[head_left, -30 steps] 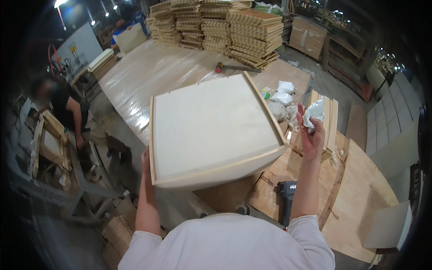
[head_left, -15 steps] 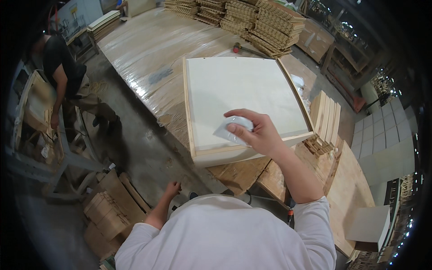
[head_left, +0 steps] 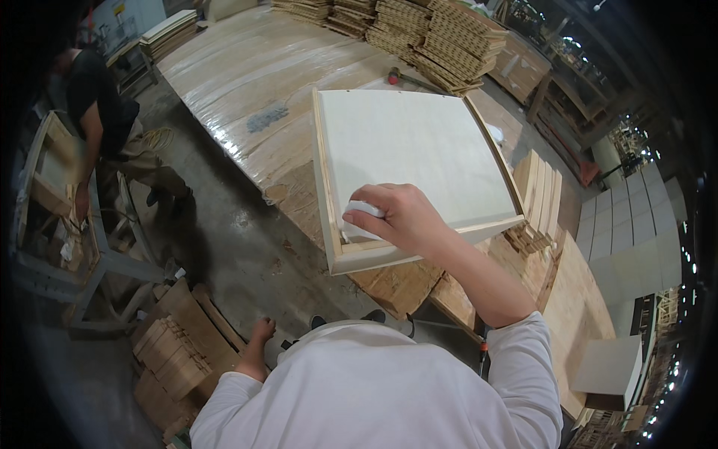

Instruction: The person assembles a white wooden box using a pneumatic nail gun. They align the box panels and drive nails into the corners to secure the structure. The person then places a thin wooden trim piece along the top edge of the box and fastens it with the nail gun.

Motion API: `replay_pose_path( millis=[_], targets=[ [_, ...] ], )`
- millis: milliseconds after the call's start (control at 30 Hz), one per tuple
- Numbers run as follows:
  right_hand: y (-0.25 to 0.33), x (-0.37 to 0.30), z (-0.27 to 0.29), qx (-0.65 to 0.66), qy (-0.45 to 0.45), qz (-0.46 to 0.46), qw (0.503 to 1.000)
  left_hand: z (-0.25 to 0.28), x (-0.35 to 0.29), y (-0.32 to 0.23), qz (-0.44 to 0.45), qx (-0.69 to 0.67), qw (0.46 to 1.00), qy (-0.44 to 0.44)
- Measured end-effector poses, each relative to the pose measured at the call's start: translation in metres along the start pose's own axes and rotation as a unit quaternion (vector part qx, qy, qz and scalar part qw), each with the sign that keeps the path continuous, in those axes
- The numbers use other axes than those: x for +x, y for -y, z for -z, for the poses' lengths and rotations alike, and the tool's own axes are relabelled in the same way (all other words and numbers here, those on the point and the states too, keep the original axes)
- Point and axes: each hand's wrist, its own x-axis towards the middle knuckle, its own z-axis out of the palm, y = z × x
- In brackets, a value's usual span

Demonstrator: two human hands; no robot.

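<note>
A shallow wooden drawer or tray (head_left: 419, 150) with a white inner panel and raised wooden edges lies on the table's near end. My right hand (head_left: 407, 217) is wrapped round a small white squeeze bottle (head_left: 366, 210), low over the drawer's near-left corner. The lower end of the bottle points down into that corner; whether it touches the wood is hard to make out. Away from the work, my left hand (head_left: 264, 329) hangs at my side above the floor, fingers curled, with nothing visible in it.
A film-covered table (head_left: 232, 82) stretches away, bearing a red-headed mallet (head_left: 394, 75) and stacked slatted wood (head_left: 456, 45). Right of the drawer stand wooden strips (head_left: 540, 198). A person (head_left: 93, 112) works at a frame on the left. Boards (head_left: 176, 355) lie near my left hand.
My right hand has moved left and down with the bottle, from above the panel to the drawer's near-left corner. The bottle's tip has turned downward. My left hand hangs slightly lower and further left.
</note>
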Motion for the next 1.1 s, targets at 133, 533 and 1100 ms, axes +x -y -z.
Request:
replay_pose_path(
  millis=[133, 533, 1100],
  targets=[
    [-0.005, -0.004, 0.009, -0.024, -0.014, -0.011, 1.000, -0.014, 0.003, -0.017, -0.027, -0.007, 1.000, 0.007],
    [-0.065, -0.084, 0.094, -0.117, -0.069, -0.147, 0.980, -0.051, -0.002, -0.064, -0.079, 0.075, 0.992, 0.056],
    [-0.126, -0.158, 0.185, -0.271, -0.127, -0.208, 0.931, -0.091, -0.008, -0.115, -0.139, 0.145, 0.978, 0.063]
  ],
)
